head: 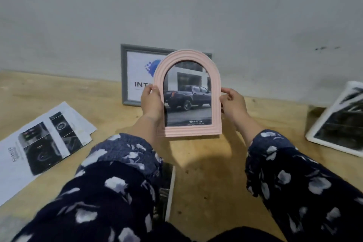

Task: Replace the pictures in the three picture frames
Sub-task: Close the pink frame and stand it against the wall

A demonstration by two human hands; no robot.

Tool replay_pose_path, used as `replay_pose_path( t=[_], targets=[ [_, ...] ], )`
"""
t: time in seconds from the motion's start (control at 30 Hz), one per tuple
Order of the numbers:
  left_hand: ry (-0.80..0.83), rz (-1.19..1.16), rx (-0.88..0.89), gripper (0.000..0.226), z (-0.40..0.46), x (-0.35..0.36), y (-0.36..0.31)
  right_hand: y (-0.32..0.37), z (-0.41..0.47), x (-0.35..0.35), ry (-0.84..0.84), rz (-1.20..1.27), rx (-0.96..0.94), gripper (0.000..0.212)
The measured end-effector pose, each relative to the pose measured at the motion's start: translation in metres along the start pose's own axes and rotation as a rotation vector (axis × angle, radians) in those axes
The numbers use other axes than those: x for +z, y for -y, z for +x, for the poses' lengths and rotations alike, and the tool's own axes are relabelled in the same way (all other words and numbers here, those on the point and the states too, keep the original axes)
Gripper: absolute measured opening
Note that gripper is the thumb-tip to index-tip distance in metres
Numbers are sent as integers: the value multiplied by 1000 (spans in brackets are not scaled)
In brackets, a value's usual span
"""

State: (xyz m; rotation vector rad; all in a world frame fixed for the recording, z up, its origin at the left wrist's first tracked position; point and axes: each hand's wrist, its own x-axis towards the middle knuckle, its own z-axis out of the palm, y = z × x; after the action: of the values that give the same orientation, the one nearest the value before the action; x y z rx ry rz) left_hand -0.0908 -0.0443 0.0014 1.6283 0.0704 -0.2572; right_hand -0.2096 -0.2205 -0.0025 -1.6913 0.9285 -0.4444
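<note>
She's got the pink arched frame [188, 94] upright above the wooden table [206, 163], left hand [152, 102] and right hand [233, 102] each clamped on a side edge, truck picture showing. Behind it at twelve o'clock the grey frame [125, 72] leans on the wall; a careless set-down could topple it. Its logo is half hidden, and the white frame [322, 124] at three o'clock is cut off.
</note>
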Motion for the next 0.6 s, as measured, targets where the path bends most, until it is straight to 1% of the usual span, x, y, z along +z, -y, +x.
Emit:
replay_pose_path(
  t=[0.07,0.17,0.3,0.4,0.6],
  targets=[
    [99,38,3,21,-11,46,-4,-12,17,-42,-86,-11,15,30],
    [197,94,-5,28,-23,100,-5,-24,36,-95,-183,-32,37,31],
    [291,170,5,28,-33,161,-2,-40,63,-149,-243,-31,59,28],
    [291,179,8,28,-37,195,2,-52,80,-172,-226,-34,61,25],
    [198,201,-15,31,-40,222,7,-68,96,-181,-187,-38,68,26]
  ],
)
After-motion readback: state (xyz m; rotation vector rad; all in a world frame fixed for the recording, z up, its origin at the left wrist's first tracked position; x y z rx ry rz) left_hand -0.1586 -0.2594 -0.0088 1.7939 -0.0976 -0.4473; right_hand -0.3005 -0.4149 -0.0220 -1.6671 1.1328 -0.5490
